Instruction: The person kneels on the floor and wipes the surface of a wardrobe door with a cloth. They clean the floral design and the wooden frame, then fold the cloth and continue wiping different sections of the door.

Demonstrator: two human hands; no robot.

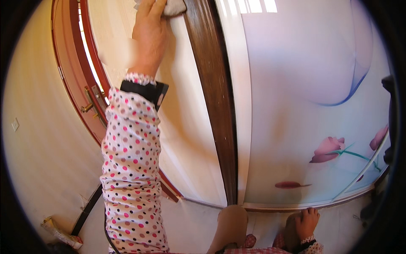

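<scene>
My left hand (149,41) is raised at the top of the view, its fingers on a greyish cloth (174,7) against the pale wall panel (187,104), beside a dark brown wooden trim strip (211,73). The fingertips are partly cut off by the frame's upper edge. A polka-dot sleeve and a black wrist strap cover that arm. Low at the right, my right hand (307,222) rests on my knee, with its fingers bent over it; nothing shows in it.
A reddish door (71,60) with a brass handle (87,108) stands left. At right is a glossy panel with printed flowers (328,150). A light switch (15,124) is on the left wall; a torn carton (60,233) lies on the floor.
</scene>
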